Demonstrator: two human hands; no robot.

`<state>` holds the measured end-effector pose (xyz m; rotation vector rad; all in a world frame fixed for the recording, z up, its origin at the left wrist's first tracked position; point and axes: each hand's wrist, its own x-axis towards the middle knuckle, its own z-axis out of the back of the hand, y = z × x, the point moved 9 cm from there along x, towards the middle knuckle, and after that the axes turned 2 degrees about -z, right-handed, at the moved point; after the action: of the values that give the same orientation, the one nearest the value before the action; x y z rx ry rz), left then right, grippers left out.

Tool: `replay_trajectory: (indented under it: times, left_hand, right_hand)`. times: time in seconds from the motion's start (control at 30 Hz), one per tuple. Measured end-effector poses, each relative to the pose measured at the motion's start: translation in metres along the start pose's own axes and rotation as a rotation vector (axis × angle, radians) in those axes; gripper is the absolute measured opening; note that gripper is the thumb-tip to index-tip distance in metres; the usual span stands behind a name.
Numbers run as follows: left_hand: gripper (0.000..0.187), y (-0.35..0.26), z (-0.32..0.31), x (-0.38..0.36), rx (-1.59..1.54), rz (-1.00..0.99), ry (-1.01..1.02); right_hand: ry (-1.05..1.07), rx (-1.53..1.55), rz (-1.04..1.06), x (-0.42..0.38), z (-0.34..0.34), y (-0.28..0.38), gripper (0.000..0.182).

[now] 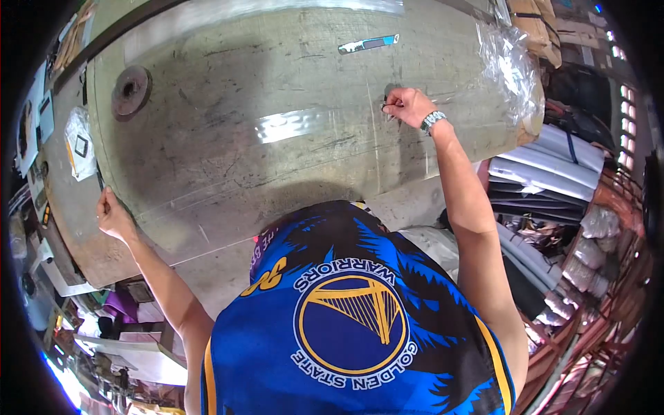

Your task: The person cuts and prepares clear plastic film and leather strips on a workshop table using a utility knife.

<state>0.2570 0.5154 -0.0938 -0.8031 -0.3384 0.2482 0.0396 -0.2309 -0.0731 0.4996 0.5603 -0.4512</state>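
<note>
Over the left part of the worn table [228, 166], my left hand [115, 216] is closed in a pinch, with a thin dark strip or edge at its fingertips. My right hand [409, 107], a metal watch at its wrist, is closed near the upper right of the table. A small dark thing shows at its fingertips, too small to name. Beyond that hand lies a blue and white cutter [369, 44]. A sheet of clear plastic [283, 126] shines between the hands. The round brown disc [131, 93] with a hole sits above my left hand.
Crumpled clear plastic [512, 72] covers the table's right end. Wrapped rolls [546, 166] are stacked beyond that end. A plastic packet [81, 144] lies at the far left. Wooden pieces [536, 28] stand at the upper right.
</note>
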Motion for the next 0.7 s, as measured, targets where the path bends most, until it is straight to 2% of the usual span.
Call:
replay_trajectory:
  times: [0.17, 0.4, 0.47, 0.7]
  left_hand:
    - [0.029, -0.009, -0.002, -0.003, 0.004, -0.007, 0.010]
    - [0.030, -0.005, -0.003, 0.000, 0.011, -0.053, 0.007]
    - [0.030, -0.007, -0.002, 0.002, 0.007, -0.088, 0.003]
    - [0.032, -0.029, -0.005, -0.002, 0.324, -0.189, 0.002]
  right_hand:
    - [-0.047, 0.010, 0.047, 0.006, 0.001, -0.015, 0.022]
    - [-0.036, 0.028, -0.026, 0.015, 0.008, -0.018, 0.022]
    - [-0.062, 0.006, 0.037, 0.018, 0.007, -0.018, 0.023]
    - [-0.054, -0.042, -0.006, 0.025, 0.009, -0.028, 0.028]
